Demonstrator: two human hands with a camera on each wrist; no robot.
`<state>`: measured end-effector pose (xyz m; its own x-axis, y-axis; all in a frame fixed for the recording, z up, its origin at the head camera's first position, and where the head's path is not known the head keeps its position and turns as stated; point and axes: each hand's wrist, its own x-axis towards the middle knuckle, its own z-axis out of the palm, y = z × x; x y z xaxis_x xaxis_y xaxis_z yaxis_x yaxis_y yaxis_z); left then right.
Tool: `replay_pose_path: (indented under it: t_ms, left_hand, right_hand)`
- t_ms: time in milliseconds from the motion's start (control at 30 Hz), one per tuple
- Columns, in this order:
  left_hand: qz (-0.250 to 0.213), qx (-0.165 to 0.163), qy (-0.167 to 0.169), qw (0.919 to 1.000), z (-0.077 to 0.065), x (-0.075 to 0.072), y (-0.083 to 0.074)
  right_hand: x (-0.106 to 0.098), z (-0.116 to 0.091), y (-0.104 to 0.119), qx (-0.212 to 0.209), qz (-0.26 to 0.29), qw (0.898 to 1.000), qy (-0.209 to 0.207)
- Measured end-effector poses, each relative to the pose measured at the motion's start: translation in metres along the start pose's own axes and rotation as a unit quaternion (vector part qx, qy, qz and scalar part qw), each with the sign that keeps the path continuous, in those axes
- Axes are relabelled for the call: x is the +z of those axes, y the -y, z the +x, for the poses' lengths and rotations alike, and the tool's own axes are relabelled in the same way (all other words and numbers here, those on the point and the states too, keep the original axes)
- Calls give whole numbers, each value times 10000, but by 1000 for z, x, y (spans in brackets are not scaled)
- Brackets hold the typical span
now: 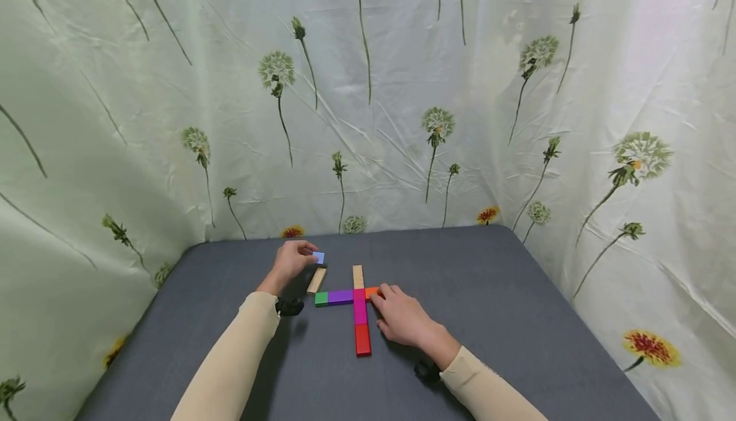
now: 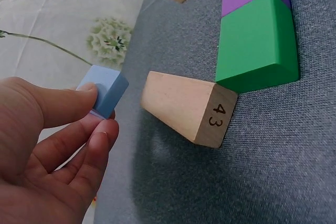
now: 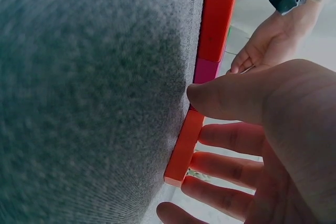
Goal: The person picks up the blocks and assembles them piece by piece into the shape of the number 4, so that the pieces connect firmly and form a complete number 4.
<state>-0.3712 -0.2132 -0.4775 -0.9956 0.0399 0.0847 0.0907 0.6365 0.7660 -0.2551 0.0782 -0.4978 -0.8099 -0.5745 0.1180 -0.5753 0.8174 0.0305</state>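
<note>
My left hand (image 1: pixel 292 260) pinches a small light blue block (image 2: pixel 107 90) between thumb and fingertips, above the far left part of the table. Just below it on the cloth lies a tapered wooden block (image 2: pixel 178 103) marked 43, one end close to the green block (image 2: pixel 249 45). At the cross of blocks, my right hand (image 1: pixel 405 315) rests fingertips on an orange block (image 3: pixel 184 145), the fingers nearly straight and the thumb off to the near side. This orange block adjoins the magenta block (image 1: pixel 360 309), opposite the purple block (image 1: pixel 340 297).
A red block (image 1: pixel 363 341) continues the cross toward me, and a plain wooden block (image 1: pixel 358 277) extends it away. The dark grey cloth-covered table (image 1: pixel 489 280) ends at a flower-printed curtain (image 1: pixel 391 153) behind and at both sides.
</note>
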Motion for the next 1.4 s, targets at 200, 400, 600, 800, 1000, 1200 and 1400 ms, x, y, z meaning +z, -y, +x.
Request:
replay_pose_path:
  t_ms: [200,400,600,800,1000,1200,1400]
  left_hand:
    - [43,-107,-7,9999,10,8,1]
    - [-21,-204,89,9998,13,11,6]
    - [12,-380,26,9993,13,15,15]
    - [5,-506,30,9987,14,19,17]
    - [46,-435,213,9988,14,22,14]
    - [50,-274,394,9988,14,22,13]
    - [-2,-173,656,9977,16,24,18]
  right_hand:
    - [0,-1,-1,24,-17,10000,-25]
    - [-2,-2,1,19,-45,10000,16]
    - [-2,-2,2,-28,-61,10000,-17]
    - [-2,-2,2,-43,-85,9999,-50]
    - [0,-1,2,-30,-110,9999,-52]
    - [-1,-2,2,-38,-112,9999,-53]
    - [0,-2,2,-37,-139,9999,-28]
